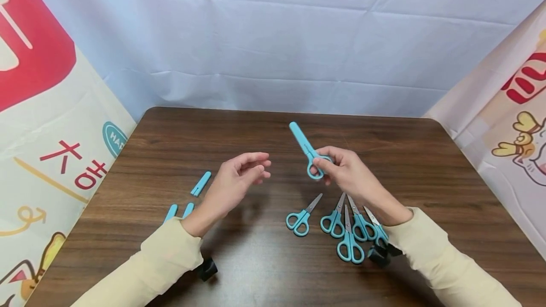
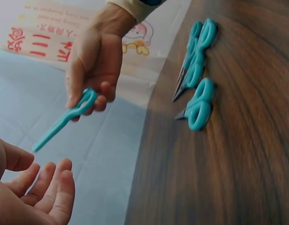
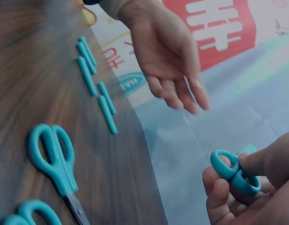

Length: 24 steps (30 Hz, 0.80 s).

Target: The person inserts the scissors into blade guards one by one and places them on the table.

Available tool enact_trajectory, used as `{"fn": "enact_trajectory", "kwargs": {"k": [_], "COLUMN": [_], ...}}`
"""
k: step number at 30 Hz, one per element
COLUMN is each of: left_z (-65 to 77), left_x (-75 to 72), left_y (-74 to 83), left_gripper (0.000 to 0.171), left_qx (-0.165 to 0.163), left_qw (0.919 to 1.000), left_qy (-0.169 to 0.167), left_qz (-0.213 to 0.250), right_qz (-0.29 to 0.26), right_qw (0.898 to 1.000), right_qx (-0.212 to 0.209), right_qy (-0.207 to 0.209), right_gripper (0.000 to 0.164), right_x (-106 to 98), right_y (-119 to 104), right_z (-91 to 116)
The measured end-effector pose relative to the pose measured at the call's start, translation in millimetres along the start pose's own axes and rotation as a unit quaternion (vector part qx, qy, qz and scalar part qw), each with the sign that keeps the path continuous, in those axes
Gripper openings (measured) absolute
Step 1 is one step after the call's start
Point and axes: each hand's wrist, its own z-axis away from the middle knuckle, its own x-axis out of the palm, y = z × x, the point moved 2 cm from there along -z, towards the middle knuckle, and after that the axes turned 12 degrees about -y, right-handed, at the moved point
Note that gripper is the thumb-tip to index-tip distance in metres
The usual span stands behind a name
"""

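My right hand [image 1: 347,169] pinches a pair of scissors [image 1: 315,167] by its turquoise handles, above the table. A turquoise blade cover [image 1: 301,137] is on its blades, the tip pointing up and away to the left. My left hand [image 1: 236,181] is held in the air to the left of it, fingers loosely bent and holding nothing. In the left wrist view, the left fingers [image 2: 55,187] are apart from the covered tip. Below the right hand, several bare-bladed scissors [image 1: 350,245] lie on the table, one pair [image 1: 302,219] a little apart on the left.
Several loose turquoise blade covers [image 1: 201,184] lie on the left of the dark wooden table [image 1: 256,259], partly hidden by my left arm; the right wrist view shows more covers [image 3: 87,76]. A pale cloth [image 1: 273,46] hangs behind the table, with printed sheets [image 1: 55,155] at the sides.
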Motion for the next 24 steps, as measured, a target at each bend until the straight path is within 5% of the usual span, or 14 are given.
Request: {"fn": "enact_trajectory", "kwargs": {"k": [8,24], "left_z": [7.9,43.2], "left_x": [-23.9,-73.5], "left_y": [1.2,-10.0], "left_gripper": [0.031,0.038], "left_qx": [0.004,-0.063], "left_qw": [0.9998,0.9935], "left_qy": [0.012,0.037], "left_qz": [-0.015,-0.088], "right_qz": [-0.049,-0.123], "right_qw": [0.998,0.988], "right_qx": [0.017,0.023], "right_qy": [0.035,0.094], "right_gripper": [0.031,0.033], "right_x": [-33.5,-90.0], "right_y": [6.3,35.4], "right_z": [4.5,9.6]}}
